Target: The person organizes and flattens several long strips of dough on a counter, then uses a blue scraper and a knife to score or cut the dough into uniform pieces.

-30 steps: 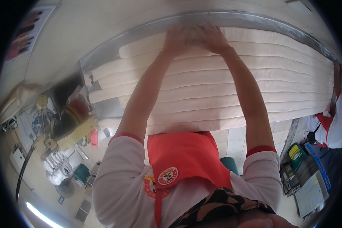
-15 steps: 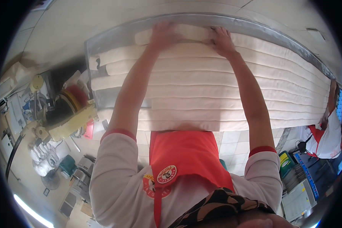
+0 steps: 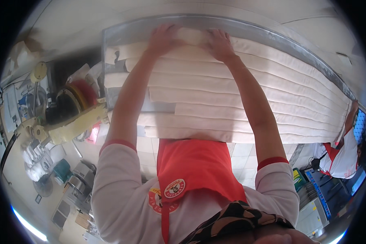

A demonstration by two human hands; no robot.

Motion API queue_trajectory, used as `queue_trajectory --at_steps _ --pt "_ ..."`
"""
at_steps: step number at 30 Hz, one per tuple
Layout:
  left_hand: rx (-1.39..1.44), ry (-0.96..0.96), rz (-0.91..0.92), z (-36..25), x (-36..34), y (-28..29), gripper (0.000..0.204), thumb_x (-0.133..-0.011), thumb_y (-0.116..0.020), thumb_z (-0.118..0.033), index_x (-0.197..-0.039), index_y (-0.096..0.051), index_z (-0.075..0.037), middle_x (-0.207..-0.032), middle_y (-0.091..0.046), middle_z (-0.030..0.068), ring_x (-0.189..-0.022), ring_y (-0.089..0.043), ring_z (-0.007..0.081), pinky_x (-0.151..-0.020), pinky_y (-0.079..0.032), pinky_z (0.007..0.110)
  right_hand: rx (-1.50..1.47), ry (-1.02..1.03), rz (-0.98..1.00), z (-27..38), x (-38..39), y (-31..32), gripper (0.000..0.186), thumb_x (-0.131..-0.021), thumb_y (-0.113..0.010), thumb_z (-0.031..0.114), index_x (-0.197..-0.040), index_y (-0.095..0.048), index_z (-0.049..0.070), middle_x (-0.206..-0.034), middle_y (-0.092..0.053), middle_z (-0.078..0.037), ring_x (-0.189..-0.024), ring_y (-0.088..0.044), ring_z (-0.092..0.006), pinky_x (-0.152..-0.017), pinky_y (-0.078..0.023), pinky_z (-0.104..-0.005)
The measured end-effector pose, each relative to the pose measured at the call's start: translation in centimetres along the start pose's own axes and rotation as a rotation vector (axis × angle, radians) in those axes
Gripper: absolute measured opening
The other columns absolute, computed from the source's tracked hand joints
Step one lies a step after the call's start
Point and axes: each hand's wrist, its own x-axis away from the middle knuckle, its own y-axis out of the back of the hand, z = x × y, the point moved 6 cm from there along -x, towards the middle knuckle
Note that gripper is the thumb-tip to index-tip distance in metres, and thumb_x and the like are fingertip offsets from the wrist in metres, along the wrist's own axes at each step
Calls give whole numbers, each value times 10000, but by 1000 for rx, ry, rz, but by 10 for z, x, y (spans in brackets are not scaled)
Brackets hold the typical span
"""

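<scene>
Long pale dough strips (image 3: 215, 97) lie side by side across a grey metal table (image 3: 126, 34), their left ends uneven. At the far edge, my left hand (image 3: 162, 40) and my right hand (image 3: 218, 44) are both on the farthest dough strip (image 3: 191, 35), with a short stretch of it showing between them. My right fingers curl over the dough. My left fingers are slightly blurred and bent around it, hiding its left end. Both forearms reach over the nearer strips.
At the table's right end stands another person (image 3: 339, 160), an arm (image 3: 351, 116) at the strips' ends. A yellowish machine arm (image 3: 77, 124) is near the left edge, with a fan (image 3: 42, 185) lower left. A red apron (image 3: 195, 162) meets the table's near side.
Both hands have shifted left along the far strip, the right one farther. Less dough shows between them, and its left end is covered. The view has turned slightly.
</scene>
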Motion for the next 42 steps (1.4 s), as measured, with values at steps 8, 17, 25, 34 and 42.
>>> queue_trajectory --at_steps 8,17,25,34,42 --pt "52 -121 34 25 7 -2 705 -841 -761 -598 -1457 -599 -296 -1429 -542 35 -1340 -488 297 -1121 -366 519 61 -29 60 33 -26 -13 690 -963 -656 545 -1546 -492 215 -1519 -475 -68 -1424 -410 -317 -1150 -330 -573" --pt "304 -46 -75 65 28 12 636 -855 -788 -463 -1405 -626 -188 -1379 -609 99 -1266 -554 357 -1075 -456 486 25 -34 170 72 -54 -24 723 -934 -684 573 -1529 -510 200 -1547 -456 -100 -1442 -394 -330 -1169 -325 -585" --pt "502 71 -189 62 34 3 432 -904 -644 -140 -1335 -668 -125 -1211 -690 121 -1147 -622 354 -1034 -469 475 14 -88 297 120 -84 -32 775 -940 -679 515 -1583 -433 158 -1564 -438 -122 -1489 -360 -327 -1191 -286 -624" --pt "466 59 -217 40 45 25 361 -931 -580 -93 -1267 -710 -118 -1239 -706 128 -1199 -626 346 -1060 -463 491 97 -143 398 160 -56 -41 966 -963 -588 624 -1662 -220 67 -1747 -148 -151 -1614 -121 -355 -1265 -143 -627" --pt "101 -15 -49 -12 18 37 406 -968 -599 -190 -1370 -646 -159 -1400 -638 89 -1286 -582 336 -1122 -420 535 57 -195 283 108 -35 -28 916 -990 -535 638 -1666 -220 106 -1753 -137 -121 -1618 -110 -330 -1283 -96 -611"
